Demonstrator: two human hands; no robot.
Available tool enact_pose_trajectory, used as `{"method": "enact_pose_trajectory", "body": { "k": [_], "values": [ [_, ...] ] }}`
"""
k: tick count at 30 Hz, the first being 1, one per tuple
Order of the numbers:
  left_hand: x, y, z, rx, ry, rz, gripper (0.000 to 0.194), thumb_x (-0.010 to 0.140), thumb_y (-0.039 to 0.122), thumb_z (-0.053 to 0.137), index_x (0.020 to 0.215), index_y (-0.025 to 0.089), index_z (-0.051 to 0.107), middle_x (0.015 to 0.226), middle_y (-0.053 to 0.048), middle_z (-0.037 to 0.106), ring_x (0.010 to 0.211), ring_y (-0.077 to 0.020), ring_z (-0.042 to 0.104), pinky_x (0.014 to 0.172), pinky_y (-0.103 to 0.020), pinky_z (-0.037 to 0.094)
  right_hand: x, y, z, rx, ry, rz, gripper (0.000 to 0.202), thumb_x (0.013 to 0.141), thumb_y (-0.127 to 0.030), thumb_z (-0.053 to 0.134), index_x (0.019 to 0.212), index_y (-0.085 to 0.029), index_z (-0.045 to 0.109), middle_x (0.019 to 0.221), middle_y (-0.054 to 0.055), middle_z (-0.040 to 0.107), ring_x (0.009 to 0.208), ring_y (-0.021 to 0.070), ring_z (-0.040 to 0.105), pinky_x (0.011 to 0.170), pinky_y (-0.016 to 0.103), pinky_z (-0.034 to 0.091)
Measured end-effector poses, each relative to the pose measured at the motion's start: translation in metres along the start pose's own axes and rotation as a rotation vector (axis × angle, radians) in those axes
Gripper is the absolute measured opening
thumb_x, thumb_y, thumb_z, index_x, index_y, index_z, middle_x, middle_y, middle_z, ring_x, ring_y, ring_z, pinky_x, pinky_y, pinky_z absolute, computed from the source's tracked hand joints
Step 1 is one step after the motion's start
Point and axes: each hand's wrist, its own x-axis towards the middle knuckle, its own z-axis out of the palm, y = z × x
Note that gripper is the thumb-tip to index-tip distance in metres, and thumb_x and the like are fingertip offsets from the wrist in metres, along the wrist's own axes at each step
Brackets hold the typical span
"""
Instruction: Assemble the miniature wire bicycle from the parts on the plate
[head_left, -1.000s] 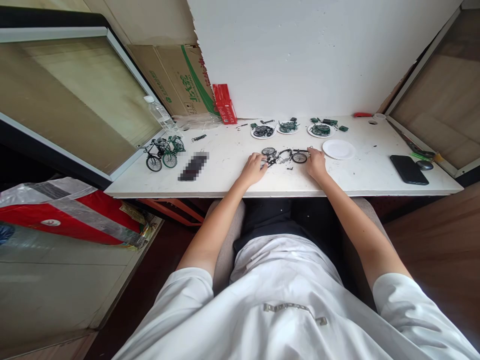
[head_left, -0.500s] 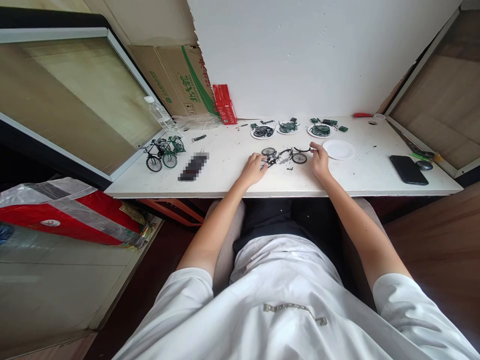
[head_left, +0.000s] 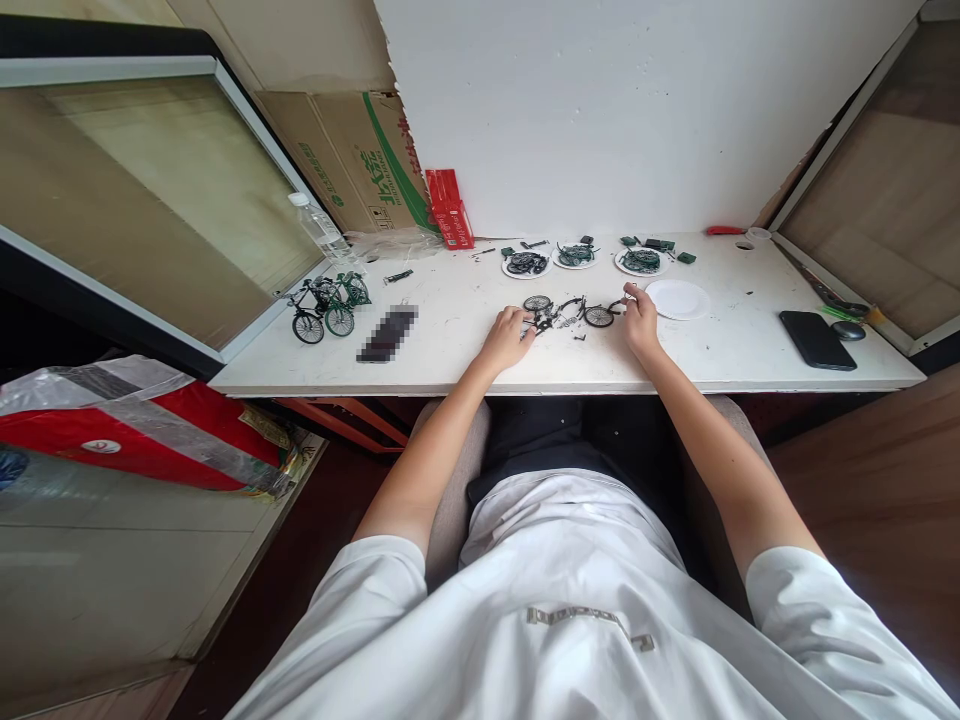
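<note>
Centrally, a long white desk [head_left: 465, 355] against a white wall [head_left: 630, 110]. Far left, a cardboard box [head_left: 352, 160] leaning behind a clear water bottle [head_left: 321, 232] and a red packet [head_left: 448, 208]. Near left on the floor, a red and silver bag [head_left: 135, 425]. On the right side of the desk, a black phone [head_left: 817, 339], with a dark mouse [head_left: 849, 330] just beyond it. Left of centre, two finished model bicycles [head_left: 328, 305] standing upright side by side. Along the far edge, three small plates of green and black parts [head_left: 576, 258]; right of them, a bare white plate [head_left: 677, 299]. At the middle of the desk, between both hands, a half-built model bicycle [head_left: 568, 312] lying on the surface with a wheel at each end. Left hand [head_left: 507, 338] resting on the desk, fingers curled, fingertips touching the left end of the model near its wheel. Right hand [head_left: 640, 318] at the right end, thumb and forefinger pinched on a thin dark part [head_left: 621, 303] by the right wheel; cannot tell whether that part is joined to the model.
</note>
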Motion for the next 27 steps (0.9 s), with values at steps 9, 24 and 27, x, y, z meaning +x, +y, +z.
{"method": "enact_pose_trajectory", "body": {
  "k": [9, 24, 27],
  "values": [
    [-0.001, 0.003, -0.002, -0.001, -0.004, -0.003, 0.029, 0.106, 0.029, 0.056, 0.132, 0.022, 0.066, 0.142, -0.015, 0.061, 0.141, -0.0336, 0.058, 0.13, -0.053, 0.045, -0.001, 0.007, -0.002, -0.145, -0.041, -0.104, 0.058, 0.104, -0.03, 0.034, 0.148, -0.014, 0.068, 0.152, 0.019, 0.068, 0.143, 0.0332, 0.062, 0.125, 0.058, 0.047],
    [0.001, -0.001, 0.001, 0.012, -0.001, 0.028, 0.033, 0.106, 0.031, 0.057, 0.135, 0.022, 0.069, 0.145, -0.014, 0.066, 0.143, -0.0338, 0.058, 0.131, -0.054, 0.045, -0.015, -0.014, -0.001, -0.383, -0.148, -0.236, 0.054, 0.099, -0.017, 0.035, 0.13, -0.016, 0.079, 0.128, 0.016, 0.079, 0.122, 0.0352, 0.065, 0.118, 0.055, 0.043],
    [0.001, 0.0, 0.001, 0.013, -0.011, 0.026, 0.036, 0.105, 0.032, 0.058, 0.137, 0.021, 0.07, 0.15, -0.014, 0.066, 0.147, -0.0349, 0.055, 0.132, -0.055, 0.043, -0.019, -0.02, -0.001, -0.415, -0.203, -0.237, 0.052, 0.097, -0.018, 0.039, 0.127, -0.015, 0.083, 0.126, 0.015, 0.08, 0.118, 0.0368, 0.063, 0.113, 0.054, 0.044]
  ]
}}
